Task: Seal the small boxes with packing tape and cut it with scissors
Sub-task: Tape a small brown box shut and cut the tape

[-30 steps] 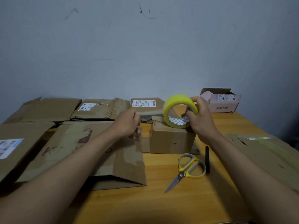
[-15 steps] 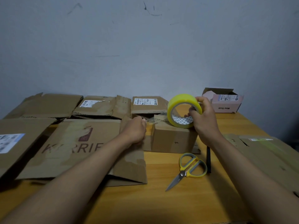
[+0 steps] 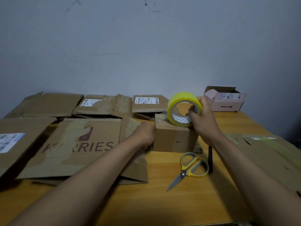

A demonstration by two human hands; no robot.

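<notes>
Early in the seal, I judge. The small box (image 3: 175, 137) sits mid-tabletop (image 3: 162, 201); no tape is cut, and the scissors (image 3: 190, 168) lie untouched just in front of it. My right hand (image 3: 203, 121) has its grip closed through the tape roll (image 3: 184, 110), which stands on the box top. My left hand (image 3: 145, 134) presses at the box's left edge; whether its grip pinches the tape end, I cannot tell.
</notes>
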